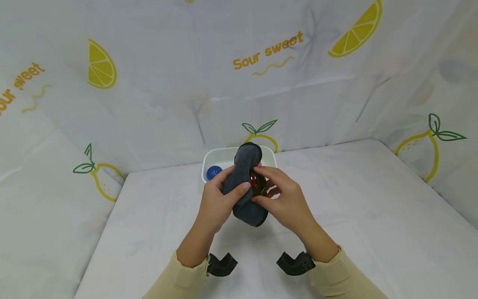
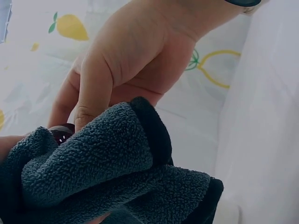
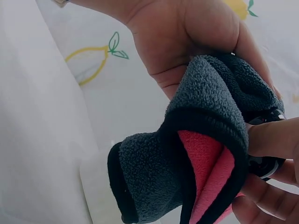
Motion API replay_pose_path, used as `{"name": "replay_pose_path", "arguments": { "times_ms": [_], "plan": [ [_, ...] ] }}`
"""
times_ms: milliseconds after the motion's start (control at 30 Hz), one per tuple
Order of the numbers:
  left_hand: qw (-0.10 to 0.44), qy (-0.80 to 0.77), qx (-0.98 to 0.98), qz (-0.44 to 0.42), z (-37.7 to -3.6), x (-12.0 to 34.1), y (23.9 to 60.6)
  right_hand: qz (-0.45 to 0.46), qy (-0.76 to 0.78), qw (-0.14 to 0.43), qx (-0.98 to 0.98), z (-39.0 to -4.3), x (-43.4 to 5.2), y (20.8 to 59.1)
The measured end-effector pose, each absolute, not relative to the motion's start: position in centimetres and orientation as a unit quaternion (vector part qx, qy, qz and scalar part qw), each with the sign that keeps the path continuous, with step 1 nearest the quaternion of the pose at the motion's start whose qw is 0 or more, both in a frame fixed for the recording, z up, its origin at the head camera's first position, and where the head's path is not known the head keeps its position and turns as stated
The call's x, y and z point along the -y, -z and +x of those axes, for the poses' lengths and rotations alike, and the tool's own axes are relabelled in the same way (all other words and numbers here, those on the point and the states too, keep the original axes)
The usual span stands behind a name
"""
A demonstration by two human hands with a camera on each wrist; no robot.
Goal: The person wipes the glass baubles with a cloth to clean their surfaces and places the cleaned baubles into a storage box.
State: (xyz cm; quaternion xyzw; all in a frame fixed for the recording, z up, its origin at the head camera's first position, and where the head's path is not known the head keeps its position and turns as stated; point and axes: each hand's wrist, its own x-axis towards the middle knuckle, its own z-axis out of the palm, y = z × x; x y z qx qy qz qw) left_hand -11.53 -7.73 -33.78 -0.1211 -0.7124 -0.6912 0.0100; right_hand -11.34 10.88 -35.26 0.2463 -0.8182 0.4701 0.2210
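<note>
A dark grey-blue plush cloth (image 1: 244,174) with black edging is bunched up above the table. My left hand (image 1: 220,197) grips it, thumb on the near side. Pink lining (image 3: 210,168) shows inside a fold in the right wrist view. A glossy dark red ball (image 1: 257,182) is partly wrapped by the cloth, and my right hand (image 1: 287,195) holds its right side between thumb and fingers. In the left wrist view only a sliver of the dark ball (image 2: 61,134) shows beside the right hand; the rest lies behind the cloth.
Behind the hands, a white plastic bin (image 1: 220,153) stands at the table's back edge. Inside it is a shiny blue ball (image 1: 214,172). A white table surface (image 1: 354,216) spreads around, backed by a lemon-print curtain (image 1: 168,104). Black wrist devices (image 1: 222,265) sit on both forearms.
</note>
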Motion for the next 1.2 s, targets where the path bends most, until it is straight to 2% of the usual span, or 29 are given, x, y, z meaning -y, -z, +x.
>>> {"name": "replay_pose_path", "arguments": {
  "times_ms": [467,767,1000,1200],
  "plan": [
    [0.0,0.697,0.709,-0.111,-11.41,7.47,33.83,0.248,-0.466,0.216,0.821,-10.98,-10.74,34.84],
    [0.002,0.706,0.693,-0.147,-11.4,7.25,34.36,0.205,-0.485,0.212,0.823,-10.83,-11.13,34.75],
    [0.031,0.699,0.698,-0.153,-11.44,7.42,34.47,0.144,-0.501,0.15,0.84,-11.16,-10.94,35.03],
    [0.044,0.691,0.705,-0.152,-11.37,7.47,34.52,0.129,-0.573,0.055,0.808,-11.55,-10.93,35.18]
  ]
}}
